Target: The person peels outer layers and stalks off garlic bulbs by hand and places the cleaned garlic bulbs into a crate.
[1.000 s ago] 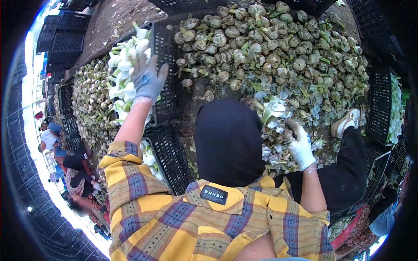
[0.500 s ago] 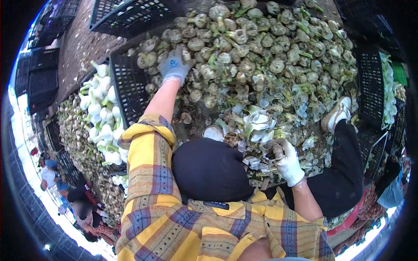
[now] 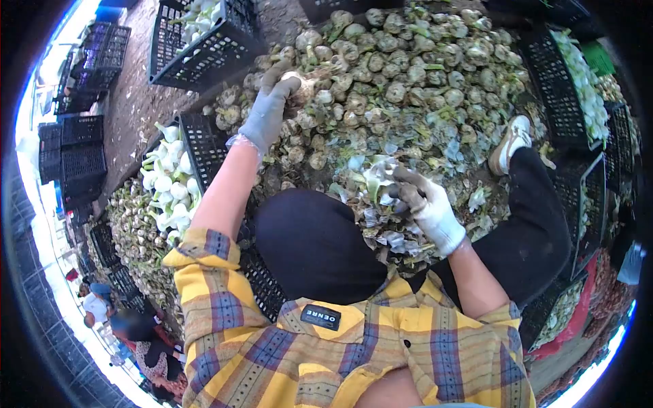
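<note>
Over the left part of the heap of round, soil-stained bulbs (image 3: 408,75), the grey-gloved left hand (image 3: 263,121) is partly closed, apparently pinching a pale, round, rooted bulb (image 3: 305,87). Near the heap's lower edge, the white-gloved right hand (image 3: 436,215) is half curled, its contents unclear. A shallow pinch could let the bulb slip.

Blurred and cut off around us
Our left hand (image 3: 264,115) partly hides the blurred bulb it holds; beyond that hand, the top edge crops a black crate (image 3: 340,8). We cannot tell whether our right hand (image 3: 428,207) touches the white leaves (image 3: 377,178) beside it.
</note>
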A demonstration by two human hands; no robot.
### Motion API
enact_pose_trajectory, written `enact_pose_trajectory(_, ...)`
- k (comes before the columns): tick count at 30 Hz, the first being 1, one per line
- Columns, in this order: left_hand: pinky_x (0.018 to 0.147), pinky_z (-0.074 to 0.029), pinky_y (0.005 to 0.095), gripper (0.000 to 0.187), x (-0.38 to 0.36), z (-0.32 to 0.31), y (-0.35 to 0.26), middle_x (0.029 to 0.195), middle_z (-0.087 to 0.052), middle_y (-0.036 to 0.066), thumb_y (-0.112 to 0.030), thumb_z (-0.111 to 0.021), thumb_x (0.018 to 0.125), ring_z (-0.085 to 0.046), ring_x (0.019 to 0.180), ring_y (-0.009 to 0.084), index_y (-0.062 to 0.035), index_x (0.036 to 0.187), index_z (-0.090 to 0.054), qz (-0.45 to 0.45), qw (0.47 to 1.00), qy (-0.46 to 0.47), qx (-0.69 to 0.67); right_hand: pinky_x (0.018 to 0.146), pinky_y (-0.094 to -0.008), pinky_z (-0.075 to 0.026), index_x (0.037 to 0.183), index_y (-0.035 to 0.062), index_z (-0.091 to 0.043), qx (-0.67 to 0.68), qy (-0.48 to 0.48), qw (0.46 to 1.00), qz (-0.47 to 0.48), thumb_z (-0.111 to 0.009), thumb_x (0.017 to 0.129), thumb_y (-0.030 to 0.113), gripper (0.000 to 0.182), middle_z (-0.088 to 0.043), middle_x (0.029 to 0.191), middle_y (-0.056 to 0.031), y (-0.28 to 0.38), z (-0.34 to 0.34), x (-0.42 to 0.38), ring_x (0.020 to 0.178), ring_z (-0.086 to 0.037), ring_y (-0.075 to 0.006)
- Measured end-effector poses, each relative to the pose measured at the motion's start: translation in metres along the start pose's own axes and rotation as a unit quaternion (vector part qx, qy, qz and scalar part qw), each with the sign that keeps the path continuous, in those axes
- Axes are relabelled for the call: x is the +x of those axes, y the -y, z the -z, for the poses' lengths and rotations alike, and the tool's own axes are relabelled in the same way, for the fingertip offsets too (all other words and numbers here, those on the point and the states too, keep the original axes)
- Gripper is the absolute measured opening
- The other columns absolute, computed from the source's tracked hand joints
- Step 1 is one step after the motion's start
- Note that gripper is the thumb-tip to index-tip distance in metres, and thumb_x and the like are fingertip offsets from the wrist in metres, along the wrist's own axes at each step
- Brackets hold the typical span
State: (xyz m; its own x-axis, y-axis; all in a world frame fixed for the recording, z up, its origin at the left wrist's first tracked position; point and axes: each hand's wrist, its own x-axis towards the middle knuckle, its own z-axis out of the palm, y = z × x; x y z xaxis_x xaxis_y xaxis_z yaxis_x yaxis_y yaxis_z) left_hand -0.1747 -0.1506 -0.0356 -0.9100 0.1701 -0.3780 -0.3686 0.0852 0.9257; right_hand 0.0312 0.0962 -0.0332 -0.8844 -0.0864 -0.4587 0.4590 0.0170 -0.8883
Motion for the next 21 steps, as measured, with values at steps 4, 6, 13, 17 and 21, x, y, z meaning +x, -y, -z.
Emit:
enact_pose_trajectory(4, 0.069, -0.049, 0.0250, 0.032, -0.047, -0.063, -0.063, 0.094, -0.054, 0.003, -0.019, -0.049, 0.084, -0.056, 0.082, 0.0122, -0.0092, 0.115, -0.049, 0.046, 0.988, 0.145, -0.037, 0.065, -0.0206, -0.044, 0.120, -0.0009, -0.052, 0.037, -0.045, 0.995, 0.078, -0.055, 0.089, 0.035, 0.048, -0.062, 0.086, -0.0055, 0.016, 0.012, -0.002, 0.073, -0.056, -0.0089)
enact_pose_trajectory(6, 0.058, -0.048, 0.0233, 0.029, -0.073, -0.102, -0.074, 0.091, -0.054, 0.002, -0.017, -0.048, 0.084, -0.056, 0.072, 0.0092, -0.0102, 0.112, -0.050, 0.015, 0.984, 0.163, -0.070, 0.064, -0.0208, -0.044, 0.119, -0.0004, -0.053, 0.112, -0.075, 0.985, 0.105, -0.057, 0.088, 0.035, 0.047, -0.061, 0.085, -0.0046, 0.032, 0.017, -0.014, 0.073, -0.055, -0.0091)
enact_pose_trajectory(13, 0.060, -0.037, 0.0187, 0.030, -0.125, -0.182, -0.021, 0.080, -0.049, -0.002, -0.016, -0.049, 0.080, -0.044, 0.068, 0.0048, -0.0083, 0.110, -0.049, -0.080, 0.984, 0.161, -0.023, 0.054, -0.0246, -0.040, 0.098, 0.0011, -0.061, 0.245, -0.161, 0.954, 0.065, -0.062, 0.084, 0.029, 0.031, -0.057, 0.074, -0.0002, 0.036, 0.043, -0.032, 0.058, -0.046, -0.0064)
enact_pose_trajectory(17, 0.065, -0.038, 0.0193, 0.026, -0.145, -0.192, -0.012, 0.083, -0.049, -0.002, -0.015, -0.050, 0.086, -0.042, 0.072, 0.0047, -0.0065, 0.110, -0.048, -0.153, 0.975, 0.157, 0.020, 0.052, -0.0249, -0.040, 0.086, 0.0028, -0.061, 0.244, -0.175, 0.954, 0.021, -0.064, 0.083, 0.030, 0.028, -0.053, 0.068, 0.0020, 0.030, 0.045, -0.037, 0.057, -0.045, -0.0071)
enact_pose_trajectory(21, 0.066, -0.038, 0.0198, 0.026, -0.144, -0.191, 0.000, 0.084, -0.048, -0.002, -0.023, -0.052, 0.091, -0.042, 0.073, 0.0045, -0.0059, 0.111, -0.047, -0.210, 0.966, 0.149, 0.032, 0.052, -0.0248, -0.040, 0.083, 0.0024, -0.061, 0.213, -0.157, 0.964, -0.027, -0.064, 0.083, 0.027, 0.025, -0.055, 0.068, 0.0009, 0.028, 0.049, -0.035, 0.059, -0.047, -0.0073)
